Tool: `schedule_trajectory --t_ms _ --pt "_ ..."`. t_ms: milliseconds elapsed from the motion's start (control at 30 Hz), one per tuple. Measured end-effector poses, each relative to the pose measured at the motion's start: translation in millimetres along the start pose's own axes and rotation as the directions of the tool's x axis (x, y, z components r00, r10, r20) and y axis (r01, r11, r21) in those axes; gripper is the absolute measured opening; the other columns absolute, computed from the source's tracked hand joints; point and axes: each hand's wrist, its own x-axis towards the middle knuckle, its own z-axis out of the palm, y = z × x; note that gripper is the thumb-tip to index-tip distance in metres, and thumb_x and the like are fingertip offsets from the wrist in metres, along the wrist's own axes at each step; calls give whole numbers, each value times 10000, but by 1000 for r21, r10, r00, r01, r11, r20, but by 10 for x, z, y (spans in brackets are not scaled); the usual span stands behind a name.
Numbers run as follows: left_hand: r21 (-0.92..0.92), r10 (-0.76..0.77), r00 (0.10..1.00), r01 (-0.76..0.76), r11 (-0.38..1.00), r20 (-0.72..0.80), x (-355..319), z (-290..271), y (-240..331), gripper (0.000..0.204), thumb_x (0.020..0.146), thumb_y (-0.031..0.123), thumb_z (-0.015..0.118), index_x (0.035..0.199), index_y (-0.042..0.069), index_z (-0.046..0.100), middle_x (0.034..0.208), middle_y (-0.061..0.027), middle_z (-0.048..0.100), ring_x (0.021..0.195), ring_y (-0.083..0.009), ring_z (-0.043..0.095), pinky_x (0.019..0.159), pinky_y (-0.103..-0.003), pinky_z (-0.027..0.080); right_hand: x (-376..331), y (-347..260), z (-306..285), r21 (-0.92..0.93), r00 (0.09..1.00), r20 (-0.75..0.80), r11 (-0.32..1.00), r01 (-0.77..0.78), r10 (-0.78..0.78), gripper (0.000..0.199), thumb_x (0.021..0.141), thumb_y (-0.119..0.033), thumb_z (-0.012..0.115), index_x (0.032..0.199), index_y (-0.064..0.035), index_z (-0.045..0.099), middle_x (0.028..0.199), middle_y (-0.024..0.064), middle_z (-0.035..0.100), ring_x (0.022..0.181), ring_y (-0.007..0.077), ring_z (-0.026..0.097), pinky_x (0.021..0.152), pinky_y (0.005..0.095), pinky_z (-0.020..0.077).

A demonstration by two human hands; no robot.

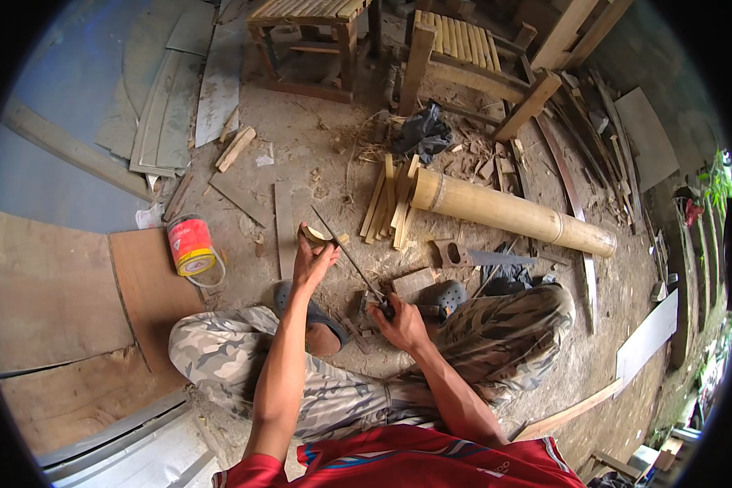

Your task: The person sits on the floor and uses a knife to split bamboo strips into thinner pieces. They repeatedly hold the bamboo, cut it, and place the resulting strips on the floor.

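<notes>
My left hand (313,267) is closed around a short curved piece of split bamboo (317,237), held up in front of my knees. In my right hand (403,325) is the dark handle of a long thin-bladed knife (353,259). Its blade slants up and to the left, passing across the right end of the bamboo piece. Whether the edge touches the bamboo, I cannot tell. Below the hands are my camouflage trousers (228,358) and dark clogs (452,294), as I sit low with knees spread.
A thick bamboo pole (504,208) lies at the right, beside several split bamboo strips (389,203). Nearer is a handsaw (500,258) next to a wood block (413,281). A red paint bucket (190,244) lies tipped at the left. Bamboo-slat stools (307,11) stand at the back.
</notes>
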Motion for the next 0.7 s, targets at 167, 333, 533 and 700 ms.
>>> schedule_trajectory --t_ms 167,333,533,700 --pt "-16 37 999 -37 999 2 -27 -9 39 934 942 158 603 1549 109 -105 1065 -219 685 924 -263 702 829 -354 585 24 1 7 1 1000 9 1000 6 -6 408 898 -396 637 941 7 586 797 259 647 807 457 643 686 484 493" --pt "-18 30 999 -29 999 36 -43 -47 64 869 964 137 567 1554 133 -70 1104 -217 671 945 -257 703 836 -348 584 51 12 22 21 1000 18 1000 -1 1 411 892 -394 643 934 11 585 788 265 634 796 460 637 681 478 488" --pt "-36 -7 999 9 999 46 -37 -75 79 801 974 140 574 1553 168 22 1148 -193 638 947 -232 703 810 -326 597 72 6 42 54 1000 23 998 -11 10 408 887 -380 651 908 20 577 756 270 621 766 466 627 659 482 479" --pt "-84 -41 997 46 995 65 -86 -65 139 842 950 130 605 1547 134 11 1071 -167 683 943 -218 699 835 -329 565 81 -4 64 46 1000 6 999 -9 9 426 890 -380 657 852 28 541 709 269 588 726 484 590 617 460 460"
